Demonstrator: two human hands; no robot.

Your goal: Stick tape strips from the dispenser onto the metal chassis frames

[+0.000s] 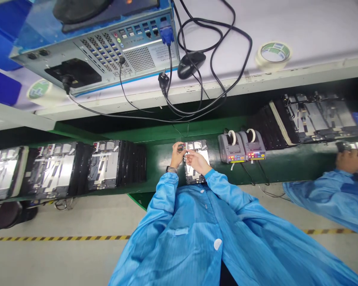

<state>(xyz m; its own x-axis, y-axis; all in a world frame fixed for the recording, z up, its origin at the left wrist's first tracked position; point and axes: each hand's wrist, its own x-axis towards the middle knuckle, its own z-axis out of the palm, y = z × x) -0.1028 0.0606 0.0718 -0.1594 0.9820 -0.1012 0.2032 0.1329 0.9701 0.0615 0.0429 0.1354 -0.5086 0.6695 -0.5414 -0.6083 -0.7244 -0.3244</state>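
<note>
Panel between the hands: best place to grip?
Grip the panel by its two long edges, coming from the near end. It lies flat, its length pointing away from the person, and the left hand and right hand cover its far half. Edges avoid the parts on its face.

Bright, even light seems to come from above, leaving only faint, soft shadows on the grey floor (77,254). Glare shines off the metal panels (53,171) and the pale worktop (301,35). A strong fisheye bend curves the worktop's edge and stretches shapes toward the frame's borders, distorting a co-worker's blue sleeve (325,198). The centre stays fairly sharp, though the left hand (176,155) and right hand (197,162) look slightly soft.
</note>
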